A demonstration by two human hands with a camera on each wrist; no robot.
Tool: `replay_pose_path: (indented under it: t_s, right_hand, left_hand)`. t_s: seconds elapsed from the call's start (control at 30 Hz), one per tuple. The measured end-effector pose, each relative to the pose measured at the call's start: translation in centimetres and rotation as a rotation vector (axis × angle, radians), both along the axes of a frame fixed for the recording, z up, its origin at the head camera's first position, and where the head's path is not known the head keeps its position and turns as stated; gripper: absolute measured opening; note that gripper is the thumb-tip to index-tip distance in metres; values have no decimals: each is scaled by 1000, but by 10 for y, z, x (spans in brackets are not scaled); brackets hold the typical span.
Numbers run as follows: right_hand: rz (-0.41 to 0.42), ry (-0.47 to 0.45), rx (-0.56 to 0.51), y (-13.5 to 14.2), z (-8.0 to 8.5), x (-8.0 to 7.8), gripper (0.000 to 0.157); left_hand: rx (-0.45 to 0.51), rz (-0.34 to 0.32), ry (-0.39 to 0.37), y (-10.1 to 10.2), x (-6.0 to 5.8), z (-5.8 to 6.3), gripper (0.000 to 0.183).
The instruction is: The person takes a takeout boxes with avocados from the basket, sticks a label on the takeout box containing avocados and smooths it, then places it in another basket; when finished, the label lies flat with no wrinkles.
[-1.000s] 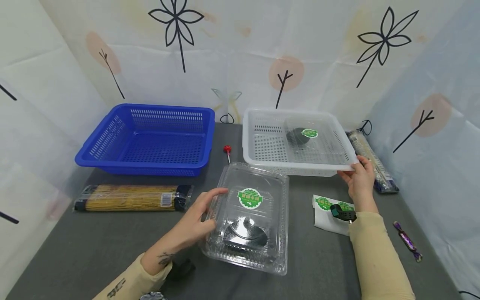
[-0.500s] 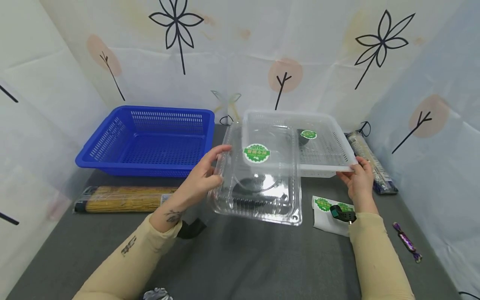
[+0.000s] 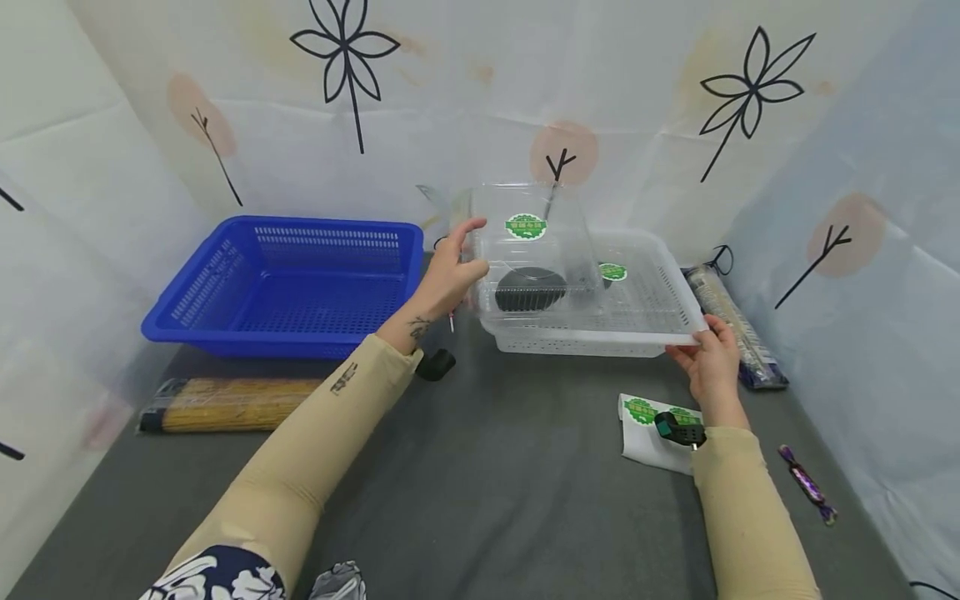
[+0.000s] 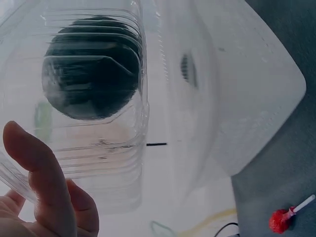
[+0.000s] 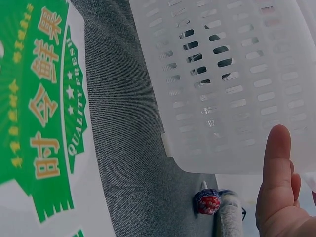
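Note:
My left hand (image 3: pixel 447 275) grips the left side of a clear plastic clamshell box (image 3: pixel 528 254), tilted up over the left part of a white slotted basket (image 3: pixel 600 340). A green label is stuck on the box, and a dark round item (image 4: pixel 94 69) sits inside it. Whether the box touches the basket I cannot tell. Inside the basket lies another clear box with a green label (image 3: pixel 612 272), partly hidden behind the held one. At the basket's front right corner, my right hand (image 3: pixel 712 367) holds the rim.
A blue basket (image 3: pixel 281 336) stands at left, behind a pack of yellow sticks (image 3: pixel 232 406). Right of the white basket lies another long pack (image 3: pixel 738 325). Nearer are a label sheet (image 3: pixel 652 454) and a purple-wrapped candy (image 3: pixel 808 485). A red lollipop (image 4: pixel 279 220) lies between the baskets.
My left hand has carried the clear box up and away from me, from the front of the table to over the white basket. My right hand stays on the basket's corner.

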State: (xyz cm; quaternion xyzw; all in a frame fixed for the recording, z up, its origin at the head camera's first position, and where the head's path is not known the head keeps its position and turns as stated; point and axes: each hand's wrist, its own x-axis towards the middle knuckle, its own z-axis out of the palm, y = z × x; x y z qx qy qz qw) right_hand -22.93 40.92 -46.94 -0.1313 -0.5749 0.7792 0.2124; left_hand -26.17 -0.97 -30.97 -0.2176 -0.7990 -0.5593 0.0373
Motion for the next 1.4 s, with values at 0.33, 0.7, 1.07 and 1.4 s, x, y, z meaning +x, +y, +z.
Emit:
replay_pose_path:
  t_s: [0.33, 0.7, 1.07, 1.4]
  right_hand:
    - [25, 5, -4, -12, 9, 9, 33]
    - [61, 17, -20, -16, 17, 16, 39]
    - [29, 82, 22, -9, 4, 8, 39]
    - [33, -38, -38, -46, 57, 37, 33]
  left_hand:
    - [-34, -6, -97, 17, -27, -18, 59]
    - [-59, -31, -213, 30, -34, -17, 58]
    - [-145, 22, -255, 36, -43, -26, 64]
    - [-237, 57, -291, 42, -44, -36, 73]
